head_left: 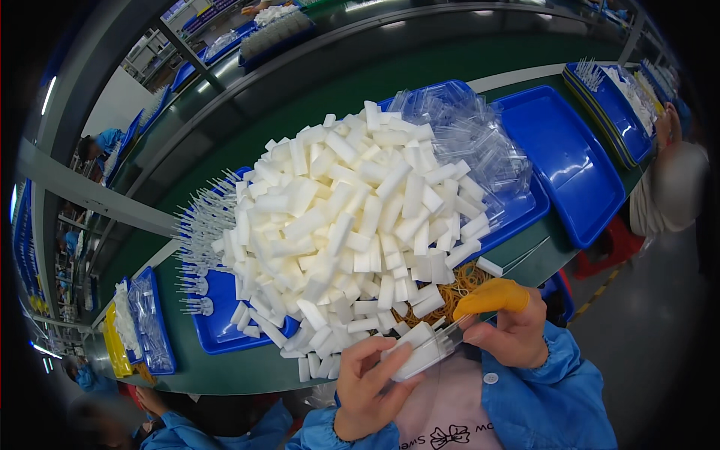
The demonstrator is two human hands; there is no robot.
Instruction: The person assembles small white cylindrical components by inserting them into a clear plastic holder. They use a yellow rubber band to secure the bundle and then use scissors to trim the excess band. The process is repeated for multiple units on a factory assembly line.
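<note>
The head-worn fisheye view looked down from above the near edge of the white block pile (352, 217), at close range, facing across it toward the green surface (450, 58) beyond.

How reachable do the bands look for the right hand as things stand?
Probably yes: the bands lie partly exposed close by the yellow finger cover on the right hand, though white blocks hide some and that hand seems occupied.
</note>
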